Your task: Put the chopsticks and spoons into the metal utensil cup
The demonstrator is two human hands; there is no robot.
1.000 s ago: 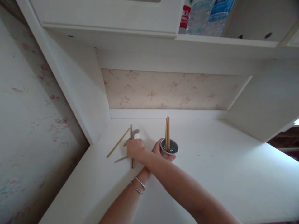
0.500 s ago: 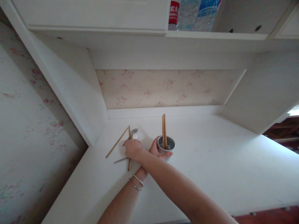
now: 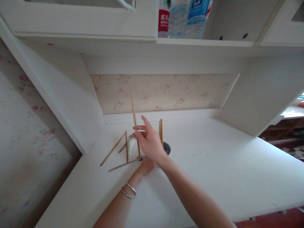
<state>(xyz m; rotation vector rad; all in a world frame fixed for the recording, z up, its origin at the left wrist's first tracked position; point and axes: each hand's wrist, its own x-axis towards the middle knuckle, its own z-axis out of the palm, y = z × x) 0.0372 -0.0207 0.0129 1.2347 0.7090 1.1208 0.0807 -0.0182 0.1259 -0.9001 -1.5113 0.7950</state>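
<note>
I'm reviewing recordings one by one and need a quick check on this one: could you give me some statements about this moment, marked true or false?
1. The right hand holds a chopstick nearly upright. True.
2. The bangles are on the right wrist. False: they are on the left wrist.
3. The cup has chopsticks standing in it. True.
4. The white spoon stands in the cup. False: it lies on the white surface.
5. In this view, the right arm passes in front of the left hand. True.
6. The bottles lie beside the cup. False: they stand on the shelf above.
</note>
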